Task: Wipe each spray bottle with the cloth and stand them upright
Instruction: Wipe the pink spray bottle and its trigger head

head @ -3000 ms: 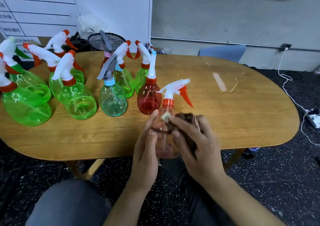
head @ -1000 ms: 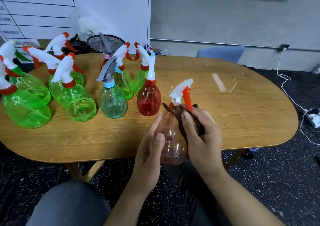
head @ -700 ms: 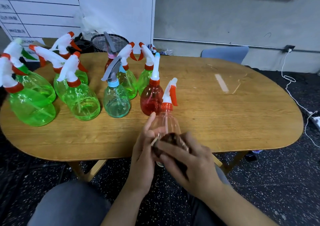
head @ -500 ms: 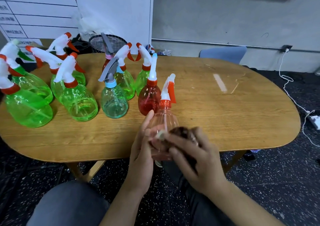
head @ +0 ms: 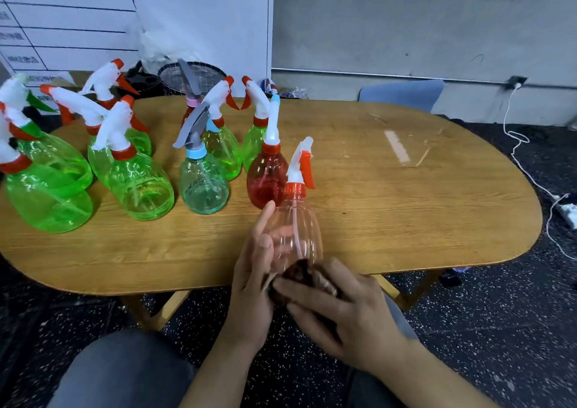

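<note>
A pale pink see-through spray bottle [head: 296, 226] with a white head and an orange trigger is held upright over the table's near edge. My left hand [head: 253, 286] grips its left side, thumb up along the body. My right hand [head: 340, 311] holds a dark brown cloth [head: 304, 278] pressed against the bottle's lower part, hiding its base. Several other spray bottles stand upright on the table: a red one [head: 267, 178], a pale teal one [head: 203, 183], and green ones [head: 137, 186] towards the left.
The oval wooden table [head: 390, 208] has bare surface on its right half, with a pale tape mark [head: 396, 147]. A blue chair back [head: 402, 94] stands behind it. A white cable and power strip [head: 565, 212] lie on the dark floor at right. My knees are below.
My right hand has slid the cloth from the bottle's upper body and neck down to its lower part. The bottle was turned, so its trigger now points to the right and away.
</note>
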A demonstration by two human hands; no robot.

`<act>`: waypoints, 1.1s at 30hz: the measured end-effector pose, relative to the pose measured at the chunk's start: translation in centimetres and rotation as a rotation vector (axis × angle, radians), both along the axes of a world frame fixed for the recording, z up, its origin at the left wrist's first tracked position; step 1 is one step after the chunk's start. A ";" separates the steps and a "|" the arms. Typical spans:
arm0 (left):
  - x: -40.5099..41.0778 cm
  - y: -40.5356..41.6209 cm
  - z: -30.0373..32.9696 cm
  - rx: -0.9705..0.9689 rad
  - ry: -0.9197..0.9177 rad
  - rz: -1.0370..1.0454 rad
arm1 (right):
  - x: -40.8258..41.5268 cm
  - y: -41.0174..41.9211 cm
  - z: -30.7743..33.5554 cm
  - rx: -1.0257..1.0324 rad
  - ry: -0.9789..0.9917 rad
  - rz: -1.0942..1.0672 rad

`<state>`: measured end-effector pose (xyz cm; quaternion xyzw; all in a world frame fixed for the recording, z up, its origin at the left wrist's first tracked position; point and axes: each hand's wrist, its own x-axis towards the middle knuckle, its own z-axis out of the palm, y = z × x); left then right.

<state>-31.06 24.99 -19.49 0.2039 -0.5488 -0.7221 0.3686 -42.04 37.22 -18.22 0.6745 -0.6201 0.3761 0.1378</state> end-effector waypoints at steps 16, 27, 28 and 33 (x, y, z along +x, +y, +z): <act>0.1 0.4 -0.6 -0.006 -0.032 -0.062 | 0.6 -0.6 -0.2 -0.032 -0.006 -0.083; 0.0 0.5 0.0 -0.039 -0.002 -0.006 | 0.0 -1.5 0.7 -0.101 -1.031 -0.320; 0.0 0.6 0.1 -0.057 -0.013 -0.019 | 0.1 -1.5 0.4 -0.094 -1.087 -0.316; 0.0 0.9 0.4 -0.101 -0.036 -0.095 | 0.6 -1.0 -0.8 -0.081 -1.125 -0.289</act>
